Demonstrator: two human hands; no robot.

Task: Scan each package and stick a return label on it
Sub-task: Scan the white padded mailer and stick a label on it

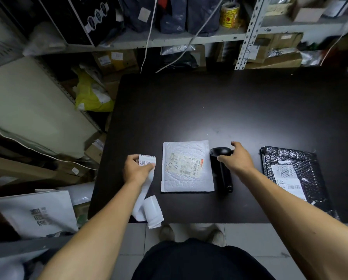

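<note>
Right of mailer [187,166]: scanner [221,168] on counter [209,108], long axis near-far | right hand [237,158] over its head, fingers spread | left hand [136,170] pinches labels [147,190], left of mailer

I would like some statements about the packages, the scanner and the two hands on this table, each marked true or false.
1. The left hand holds a strip of return labels. True.
2. The barcode scanner lies on top of the white bubble mailer. False: it lies beside it, on the table.
3. The right hand is at the scanner's head. True.
4. The black bubble mailer lies left of the white one. False: it lies to the right.
</note>
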